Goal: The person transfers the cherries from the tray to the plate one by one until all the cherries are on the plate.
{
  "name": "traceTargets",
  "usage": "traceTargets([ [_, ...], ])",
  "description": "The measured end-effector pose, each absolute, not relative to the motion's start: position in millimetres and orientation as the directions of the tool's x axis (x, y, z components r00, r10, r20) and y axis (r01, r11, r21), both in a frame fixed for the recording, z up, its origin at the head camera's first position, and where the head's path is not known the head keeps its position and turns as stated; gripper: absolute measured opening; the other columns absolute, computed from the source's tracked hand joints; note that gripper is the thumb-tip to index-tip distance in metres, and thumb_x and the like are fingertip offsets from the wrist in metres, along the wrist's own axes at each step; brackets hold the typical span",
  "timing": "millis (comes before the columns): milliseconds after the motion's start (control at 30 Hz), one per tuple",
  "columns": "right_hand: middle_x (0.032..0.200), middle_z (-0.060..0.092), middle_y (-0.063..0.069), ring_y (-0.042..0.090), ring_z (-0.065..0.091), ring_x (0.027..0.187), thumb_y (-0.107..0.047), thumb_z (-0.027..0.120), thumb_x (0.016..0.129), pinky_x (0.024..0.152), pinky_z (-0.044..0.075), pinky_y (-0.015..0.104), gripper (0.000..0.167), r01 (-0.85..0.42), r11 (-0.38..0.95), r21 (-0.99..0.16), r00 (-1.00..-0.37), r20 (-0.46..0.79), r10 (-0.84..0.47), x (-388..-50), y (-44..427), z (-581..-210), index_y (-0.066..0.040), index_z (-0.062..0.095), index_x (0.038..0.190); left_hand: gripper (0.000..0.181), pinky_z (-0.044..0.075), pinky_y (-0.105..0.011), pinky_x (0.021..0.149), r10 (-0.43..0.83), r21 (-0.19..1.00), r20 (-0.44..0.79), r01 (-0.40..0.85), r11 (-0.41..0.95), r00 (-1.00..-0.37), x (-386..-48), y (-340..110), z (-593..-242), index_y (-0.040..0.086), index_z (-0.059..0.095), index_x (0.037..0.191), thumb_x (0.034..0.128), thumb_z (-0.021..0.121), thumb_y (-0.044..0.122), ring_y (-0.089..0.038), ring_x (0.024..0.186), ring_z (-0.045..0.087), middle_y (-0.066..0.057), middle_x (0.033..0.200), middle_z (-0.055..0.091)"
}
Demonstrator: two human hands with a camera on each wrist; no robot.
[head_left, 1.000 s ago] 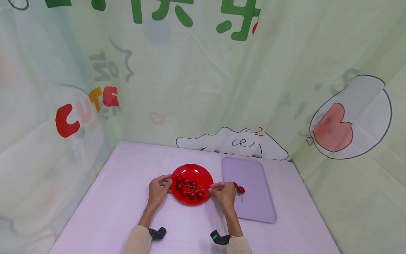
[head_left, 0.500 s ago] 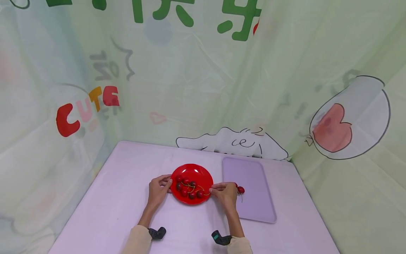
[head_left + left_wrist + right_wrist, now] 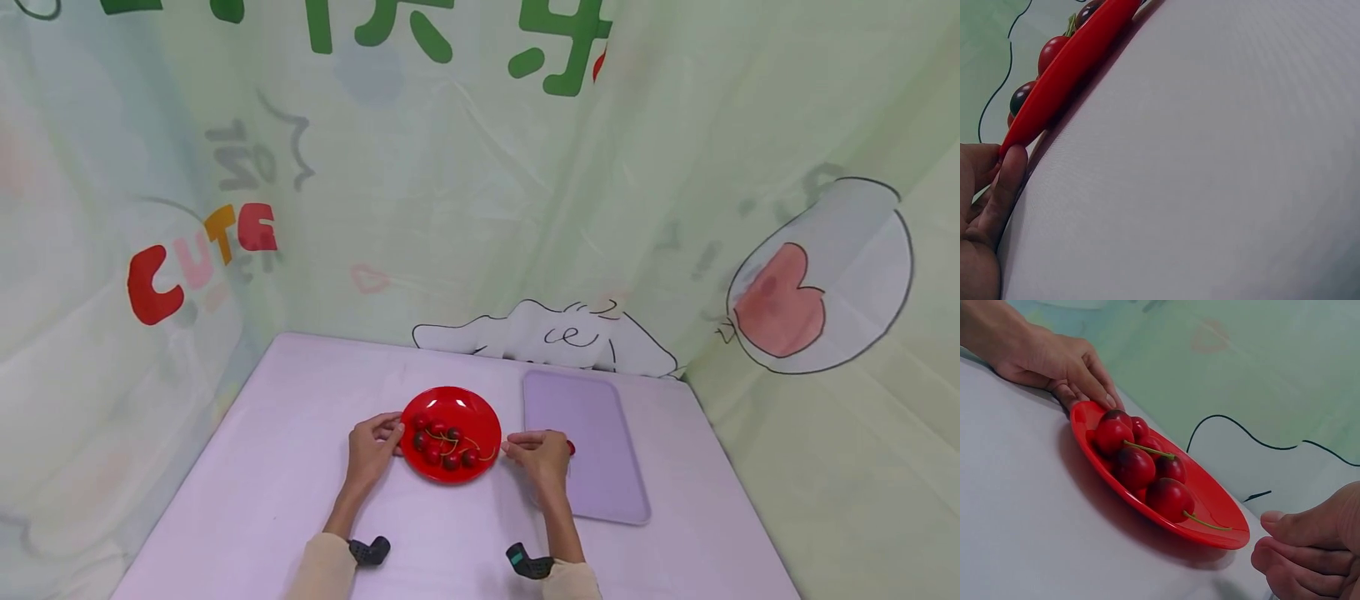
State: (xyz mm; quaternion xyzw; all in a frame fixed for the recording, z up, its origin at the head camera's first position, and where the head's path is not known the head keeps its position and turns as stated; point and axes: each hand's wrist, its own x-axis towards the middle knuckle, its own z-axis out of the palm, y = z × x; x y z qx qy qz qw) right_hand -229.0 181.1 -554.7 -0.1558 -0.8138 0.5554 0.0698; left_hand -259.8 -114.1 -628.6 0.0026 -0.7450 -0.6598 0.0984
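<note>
A red plate [image 3: 481,408] with several dark red cherries [image 3: 451,460] on it stands on the table. My left hand [image 3: 369,454] pinches its left rim, thumb on one side and fingers on the other, as the left wrist view also shows at the plate [image 3: 1063,84]. Just off the right rim is my right hand [image 3: 546,458]; in the right wrist view a small gap separates that hand [image 3: 1319,544] from the plate [image 3: 1222,512], and its fingers are loosely bent around nothing.
A light purple tray [image 3: 600,458] lies to the right, partly behind my right hand, with a bit of a cherry [image 3: 572,447] showing beside the hand. A printed curtain [image 3: 450,208] rises behind the table's back edge.
My right hand has let go of the plate's right rim and moved slightly right, covering more of the cherries on the tray. My left hand and the plate have stayed put.
</note>
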Motion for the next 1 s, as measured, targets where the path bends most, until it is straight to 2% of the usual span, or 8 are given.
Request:
traceTargets([
  [333, 0.088, 0.082, 0.021, 0.019, 0.081, 0.071, 0.0, 0.087, 0.089, 0.069, 0.066, 0.02, 0.019, 0.156, 0.241, -0.958, -0.94, -0.069, 0.335, -220, 193, -542, 0.011, 0.082, 0.104, 0.028, 0.064, -0.02, 0.063, -0.123, 0.98, 0.146, 0.127, 0.155, -0.982, -260, -115, -630, -0.003, 0.075, 0.131, 0.1034, 0.073, 0.004, -0.012, 0.071, 0.074, -0.023, 0.109, 0.077],
  [533, 0.088, 0.083, 0.02, 0.018, 0.082, 0.071, -0.003, 0.088, 0.089, 0.071, 0.065, 0.018, 0.022, 0.179, 0.219, -0.959, -0.93, -0.093, 0.355, -215, 204, -541, 0.011, 0.082, 0.104, 0.028, 0.064, -0.02, 0.063, -0.13, 0.981, 0.15, 0.13, 0.147, -0.98, -262, -116, -633, 0.0, 0.077, 0.13, 0.1026, 0.074, 0.004, -0.012, 0.07, 0.073, -0.022, 0.108, 0.077],
  [667, 0.087, 0.084, 0.016, 0.01, 0.079, 0.069, -0.004, 0.089, 0.088, 0.069, 0.062, 0.012, 0.021, 0.185, 0.209, -0.96, -0.921, -0.095, 0.378, -213, 212, -541, 0.009, 0.083, 0.104, 0.028, 0.064, -0.02, 0.063, -0.133, 0.981, 0.151, 0.131, 0.144, -0.98, -263, -116, -635, 0.0, 0.077, 0.13, 0.1022, 0.074, 0.003, -0.01, 0.069, 0.073, -0.022, 0.108, 0.077],
  [900, 0.086, 0.084, 0.015, 0.003, 0.076, 0.065, 0.0, 0.089, 0.088, 0.067, 0.061, 0.011, 0.025, 0.152, 0.108, -0.983, -0.902, -0.093, 0.422, -210, 225, -540, 0.014, 0.08, 0.107, 0.029, 0.064, -0.019, 0.063, -0.133, 0.981, 0.133, 0.112, 0.159, -0.982, -263, -115, -636, 0.0, 0.076, 0.132, 0.1033, 0.074, 0.004, -0.009, 0.068, 0.072, -0.023, 0.109, 0.076],
  [1000, 0.084, 0.084, 0.01, -0.001, 0.075, 0.065, -0.002, 0.09, 0.087, 0.067, 0.059, 0.011, 0.024, 0.156, 0.123, -0.98, -0.892, -0.086, 0.444, -211, 233, -544, 0.011, 0.082, 0.106, 0.03, 0.063, -0.017, 0.064, -0.139, 0.98, 0.119, 0.094, 0.174, -0.983, -262, -114, -636, 0.0, 0.075, 0.133, 0.104, 0.073, 0.005, -0.008, 0.068, 0.072, -0.023, 0.111, 0.076],
])
